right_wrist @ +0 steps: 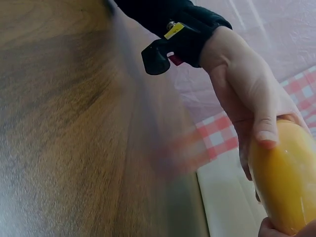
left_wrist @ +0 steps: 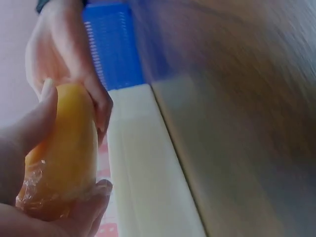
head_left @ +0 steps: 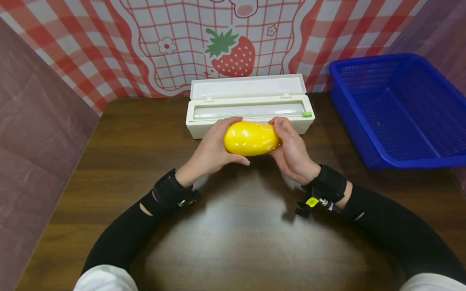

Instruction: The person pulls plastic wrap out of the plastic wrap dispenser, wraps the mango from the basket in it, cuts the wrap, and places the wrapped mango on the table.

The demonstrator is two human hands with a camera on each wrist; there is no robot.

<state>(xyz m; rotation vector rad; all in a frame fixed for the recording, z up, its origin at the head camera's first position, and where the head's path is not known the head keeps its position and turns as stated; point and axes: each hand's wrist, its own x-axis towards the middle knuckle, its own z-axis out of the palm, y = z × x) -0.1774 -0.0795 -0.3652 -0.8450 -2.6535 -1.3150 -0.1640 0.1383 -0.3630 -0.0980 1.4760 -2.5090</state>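
A glossy yellow fruit, oval like a mango, is held up between both hands in front of the dispenser. Clear plastic film clings to it, wrinkled at one end in the left wrist view. The left hand grips its left end, the thumb underneath and the fingers over the top. At the right end, the right hand holds it between thumb and fingers. Just behind stands a white cling film dispenser, its lid raised and a film roll inside. A small green slider sits at its right end.
A blue plastic basket with perforated walls stands at the right of the wooden table. Behind the dispenser hangs a red-and-white checked cloth with a strawberry print. Pink cloth hangs at the left side.
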